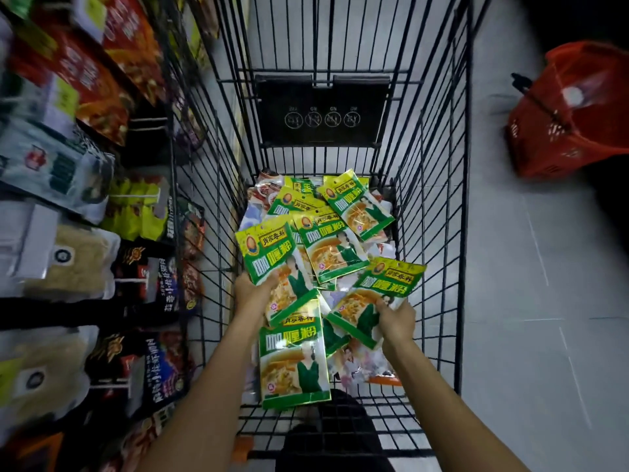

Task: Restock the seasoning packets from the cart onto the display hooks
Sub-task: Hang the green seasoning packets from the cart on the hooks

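Stock in the cart [437,206]: we count roughly eight green seasoning packets [332,247] lying loose and unsorted over a layer of pale packets [366,361] at the bottom.

In hand: our left hand [253,294] pinches the lower edge of one green packet [270,258]. Our right hand [396,321] grips a second green packet [377,296] by its lower corner, raised off the heap. A third packet [294,356] sits nearest us, between the forearms; we cannot tell whether either hand holds it.

Display hooks [133,196]: to our left, blurred, carrying other goods; no green packet shows there.

Progress, as we judge it: early, at the gathering stage. No hanging is done in view, and most of the stock is left to move.

Also present: red basket [571,114] on the floor [527,267], to our right
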